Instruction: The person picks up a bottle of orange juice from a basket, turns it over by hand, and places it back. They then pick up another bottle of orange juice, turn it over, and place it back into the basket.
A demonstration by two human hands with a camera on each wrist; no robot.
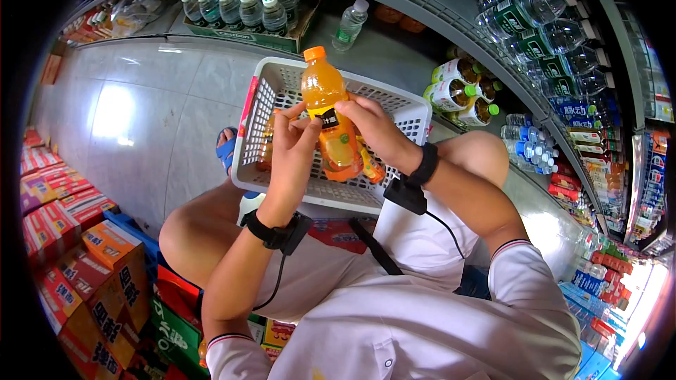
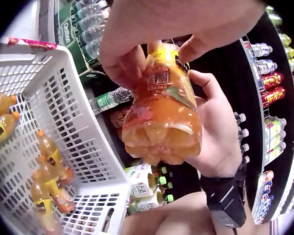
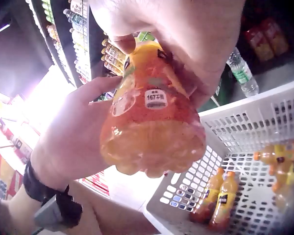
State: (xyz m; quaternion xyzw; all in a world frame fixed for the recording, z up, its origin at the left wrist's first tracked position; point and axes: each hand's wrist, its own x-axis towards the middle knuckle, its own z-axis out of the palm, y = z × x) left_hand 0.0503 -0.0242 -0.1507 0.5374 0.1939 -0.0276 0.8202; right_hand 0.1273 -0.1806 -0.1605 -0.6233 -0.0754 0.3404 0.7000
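Note:
A large orange juice bottle (image 1: 331, 134) with an orange cap and yellow-and-black label is held over the basket (image 1: 317, 200), its cap pointing away from the person. My left hand (image 1: 290, 151) grips it from the left at the label. From the other side my right hand (image 1: 382, 134) holds it, thumb along the label's edge. The left wrist view shows the bottle's lobed base (image 2: 159, 142) close up. Several smaller orange juice bottles (image 3: 225, 200) lie in the white perforated basket below.
Behind the basket, a shelf holds a green carton (image 1: 282, 42) of clear water bottles and one lone water bottle (image 1: 349, 24). Green-capped bottles (image 1: 458, 91) stand right of it. Stacked drink boxes (image 1: 91, 281) line the left; tall stocked shelves (image 1: 563, 91) rise right.

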